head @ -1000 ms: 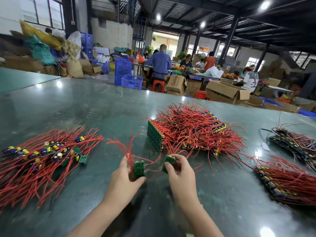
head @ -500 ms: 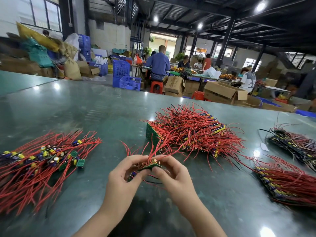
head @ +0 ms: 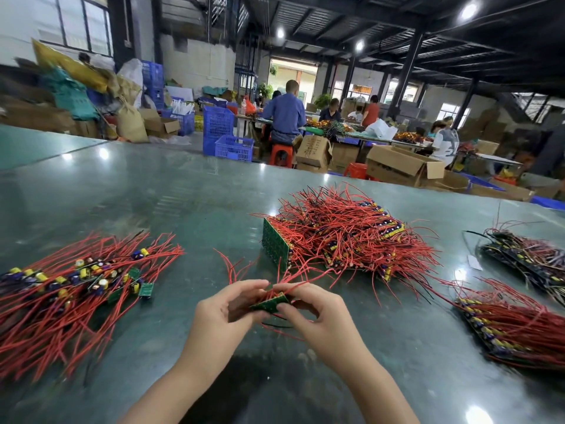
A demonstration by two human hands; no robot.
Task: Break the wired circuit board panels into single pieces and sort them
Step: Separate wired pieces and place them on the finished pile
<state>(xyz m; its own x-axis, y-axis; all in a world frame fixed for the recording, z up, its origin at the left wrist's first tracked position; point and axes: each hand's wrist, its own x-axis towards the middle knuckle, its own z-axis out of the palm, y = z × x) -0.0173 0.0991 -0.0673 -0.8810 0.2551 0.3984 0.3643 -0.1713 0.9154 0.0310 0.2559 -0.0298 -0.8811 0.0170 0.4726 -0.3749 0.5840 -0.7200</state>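
Circuit board strip point(head: 270, 302), small and green, sits in the head view between the two hands, held just above the table point(head: 153, 191) in front of the person. The left hand point(head: 227, 312) pinches its left end, thumb underneath and fingers curled over the top; the right hand point(head: 318, 313) pinches the right end the same way, thumb tip pressed on the near edge. The strip's long axis runs left to right, tilted a little so the right end is higher, and its red wires point(head: 244, 267) fan up and away from the person, with one black lead trailing below.

By my judgement the piece is light and stiff, and it should snap cleanly along a scored line rather than bend. The board edges are the place to grip, close on either side of the break line; the wires are limp and would pull at their solder joints, and the capacitors look easy to knock loose.

Separated single pieces lie in the sorted pile point(head: 91, 280) well to the left, wires pointing mostly left and away. Unbroken panels wait in the stack point(head: 276, 247) just beyond the hands, with further bundles point(head: 513, 325) to the right.
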